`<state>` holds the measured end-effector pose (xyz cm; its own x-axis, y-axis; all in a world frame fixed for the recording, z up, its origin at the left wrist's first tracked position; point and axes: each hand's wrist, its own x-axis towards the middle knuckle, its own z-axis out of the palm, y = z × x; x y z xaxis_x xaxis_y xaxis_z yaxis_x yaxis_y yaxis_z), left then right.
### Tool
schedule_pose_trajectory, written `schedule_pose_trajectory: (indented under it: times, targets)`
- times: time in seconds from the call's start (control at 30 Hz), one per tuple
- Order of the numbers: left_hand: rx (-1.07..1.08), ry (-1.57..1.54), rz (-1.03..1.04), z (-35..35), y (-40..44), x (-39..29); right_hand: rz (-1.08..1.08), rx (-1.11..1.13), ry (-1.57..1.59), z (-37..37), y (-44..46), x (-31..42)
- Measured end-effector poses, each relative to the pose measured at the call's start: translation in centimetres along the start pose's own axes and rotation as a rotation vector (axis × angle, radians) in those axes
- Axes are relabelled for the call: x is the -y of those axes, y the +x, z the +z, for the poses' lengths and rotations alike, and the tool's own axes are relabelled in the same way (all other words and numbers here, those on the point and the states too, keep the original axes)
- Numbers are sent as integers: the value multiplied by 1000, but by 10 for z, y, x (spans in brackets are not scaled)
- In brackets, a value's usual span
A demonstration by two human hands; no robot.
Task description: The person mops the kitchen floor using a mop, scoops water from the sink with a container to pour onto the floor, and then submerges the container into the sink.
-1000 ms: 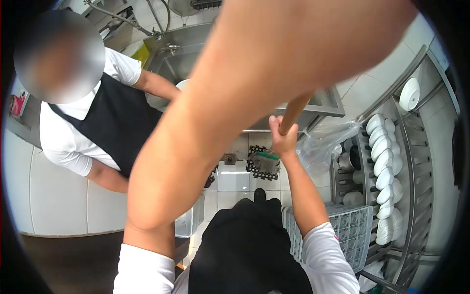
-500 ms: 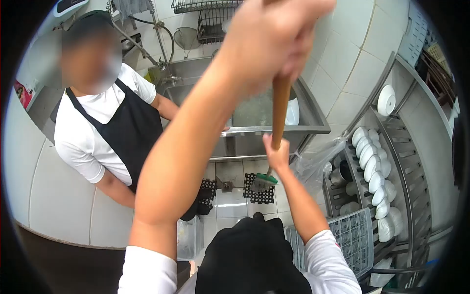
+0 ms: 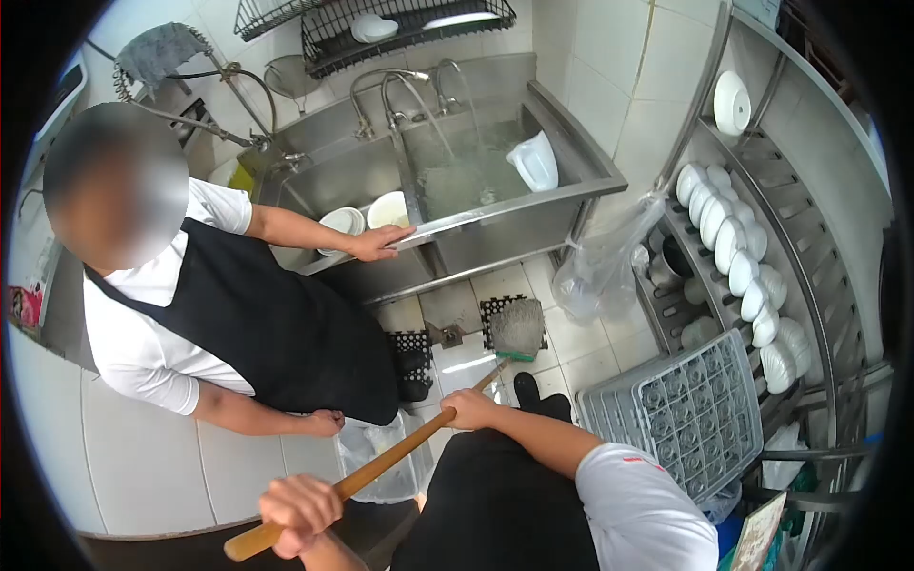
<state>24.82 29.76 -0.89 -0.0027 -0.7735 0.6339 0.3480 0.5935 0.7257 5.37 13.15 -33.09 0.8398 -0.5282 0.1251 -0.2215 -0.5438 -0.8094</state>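
Note:
I hold a long broom (image 3: 386,459) with a wooden handle slanting from lower left to the floor ahead. My left hand (image 3: 300,514) is wrapped round the handle near its top end, low in the view. Farther down, my right hand (image 3: 469,409) grips the same handle in front of my black apron. The broom's head (image 3: 517,328), with greyish bristles and a green band, rests over a black dotted mat (image 3: 490,306) by the foot of the sink. My dark shoe tip shows just behind it.
A co-worker in a black apron (image 3: 276,324) stands at left, one hand (image 3: 381,242) on the rim of the steel sink (image 3: 514,214). Water runs into its right basin. A glass rack (image 3: 619,400), a plastic bag (image 3: 600,271) and shelves of white bowls (image 3: 731,238) line the right.
My left hand has come down from high in front, laying the handle over to the left. The broom's head now shows its bristles. The view has shifted, revealing more of the sink.

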Motion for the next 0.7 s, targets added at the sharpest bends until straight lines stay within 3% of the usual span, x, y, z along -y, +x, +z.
schedule_pose_trajectory:
  times: [0.17,0.47,0.57,0.6,0.63,0.67,0.7]
  targets:
    - [-123,141,51,9,-10,-70,-23,142,-21,5,25,49]
    - [90,-61,317,31,66,-116,-133,-88,114,-54,52,130]
    - [103,-52,310,33,99,-95,-165,-273,147,-72,59,120]
    - [84,-13,265,27,102,-62,-257,-440,273,-81,65,109]
    - [66,39,180,17,105,-17,-171,-514,308,-78,72,82]
    - [65,80,98,13,110,28,50,-516,202,-83,69,50]
    - [58,99,37,16,112,63,80,-407,161,-78,60,-17]
